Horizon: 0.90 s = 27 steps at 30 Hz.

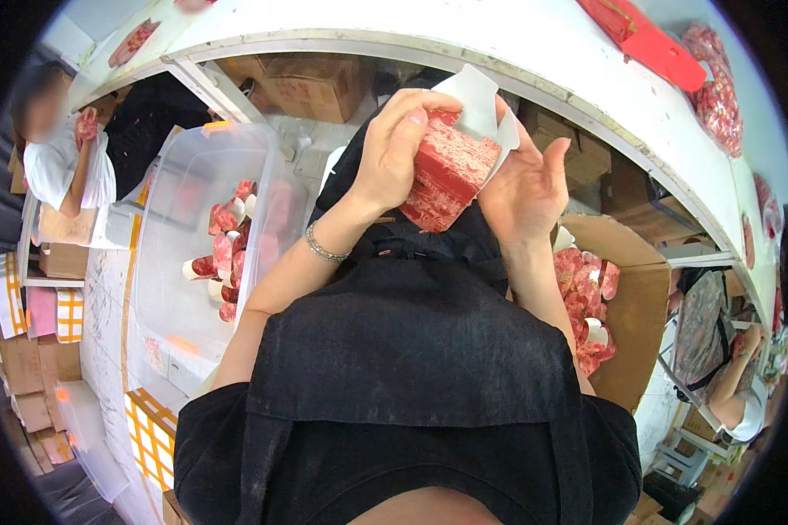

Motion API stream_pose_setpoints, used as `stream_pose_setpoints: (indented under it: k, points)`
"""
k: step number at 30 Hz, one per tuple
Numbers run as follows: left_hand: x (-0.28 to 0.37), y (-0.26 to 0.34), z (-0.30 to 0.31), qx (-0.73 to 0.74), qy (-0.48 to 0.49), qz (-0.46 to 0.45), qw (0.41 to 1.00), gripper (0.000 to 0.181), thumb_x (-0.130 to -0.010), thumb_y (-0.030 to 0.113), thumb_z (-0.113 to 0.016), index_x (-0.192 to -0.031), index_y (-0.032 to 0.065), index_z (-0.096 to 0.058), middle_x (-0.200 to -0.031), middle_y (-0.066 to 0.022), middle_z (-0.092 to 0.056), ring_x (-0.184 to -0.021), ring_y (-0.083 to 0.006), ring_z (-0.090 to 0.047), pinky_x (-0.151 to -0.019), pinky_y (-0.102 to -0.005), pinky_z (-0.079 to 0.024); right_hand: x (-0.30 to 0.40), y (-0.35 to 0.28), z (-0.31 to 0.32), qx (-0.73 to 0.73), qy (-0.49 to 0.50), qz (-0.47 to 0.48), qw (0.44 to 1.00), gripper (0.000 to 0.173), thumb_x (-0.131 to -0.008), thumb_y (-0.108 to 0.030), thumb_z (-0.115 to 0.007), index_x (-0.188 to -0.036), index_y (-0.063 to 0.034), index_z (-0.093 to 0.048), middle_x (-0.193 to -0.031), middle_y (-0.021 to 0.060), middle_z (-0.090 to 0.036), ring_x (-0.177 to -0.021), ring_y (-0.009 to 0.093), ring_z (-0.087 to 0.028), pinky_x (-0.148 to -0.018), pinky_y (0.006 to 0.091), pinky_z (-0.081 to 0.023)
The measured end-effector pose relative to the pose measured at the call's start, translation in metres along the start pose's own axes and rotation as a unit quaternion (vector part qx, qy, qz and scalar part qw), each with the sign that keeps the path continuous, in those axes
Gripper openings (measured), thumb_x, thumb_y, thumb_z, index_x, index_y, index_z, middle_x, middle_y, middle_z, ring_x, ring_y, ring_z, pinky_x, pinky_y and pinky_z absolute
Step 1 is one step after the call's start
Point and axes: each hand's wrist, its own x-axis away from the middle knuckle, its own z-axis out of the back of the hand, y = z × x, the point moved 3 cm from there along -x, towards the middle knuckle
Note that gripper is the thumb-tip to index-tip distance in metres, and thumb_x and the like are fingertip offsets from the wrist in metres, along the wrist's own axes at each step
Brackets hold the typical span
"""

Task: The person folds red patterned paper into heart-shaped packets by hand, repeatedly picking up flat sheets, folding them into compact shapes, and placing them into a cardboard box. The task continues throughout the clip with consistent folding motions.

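Observation:
My left hand [397,144] grips a small red patterned paperboard box [456,164] by its left side, with the thumb on its upper part. White inner flaps of the box stand up at its far end. My right hand [525,187] lies against the right side of the box, behind a white flap, its thumb apart; some of its fingers are hidden behind the flap. Both hands are in front of me, over my black apron [414,348].
A clear plastic bin [151,275] with several red and white box pieces stands at left. A cardboard carton [637,308] at right holds more. Ahead runs a white table [381,42] bearing a red box [656,56] and a filled bag [716,92]. People work at both sides.

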Motion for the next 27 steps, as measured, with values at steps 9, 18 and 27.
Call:
stream_pose_setpoints:
  k: [9,18,27]
  points:
    - [0.001,0.005,0.001,0.019,-0.047,0.029,0.998,0.036,-0.088,0.015,-0.039,-0.105,-0.0048,-0.063,-0.103,-0.0145,-0.062,-0.095,-0.0223,-0.058,-0.088,-0.0319,-0.043,-0.007,-0.009,0.002,0.132,0.065,-0.035,0.988,0.053,-0.09,-0.004,-0.057,-0.14,0.0009,-0.041,-0.136,0.0123,-0.051,-0.126,0.021,-0.048,-0.108,0.0378,-0.037]
    - [0.006,-0.001,-0.002,-0.045,-0.048,0.062,0.996,0.038,-0.088,0.015,-0.04,-0.11,-0.0057,-0.063,-0.102,-0.0137,-0.067,-0.092,-0.0179,-0.061,-0.085,-0.0294,-0.046,-0.004,0.007,0.007,0.288,0.144,-0.005,0.947,0.048,-0.086,0.01,-0.051,-0.133,-0.0004,-0.051,-0.127,0.0099,-0.058,-0.114,0.018,-0.057,-0.1,0.0318,-0.044]
    - [0.036,0.02,-0.005,-0.226,-0.019,0.162,0.96,0.081,-0.072,0.041,-0.078,-0.134,0.0032,-0.044,-0.105,-0.0175,-0.064,-0.087,-0.0318,-0.065,-0.079,-0.0381,-0.052,0.026,0.002,0.0,0.631,0.082,0.013,0.771,0.027,-0.094,-0.017,-0.057,-0.109,0.0032,-0.068,-0.128,0.0242,-0.057,-0.12,0.023,-0.056,-0.096,0.033,-0.044]
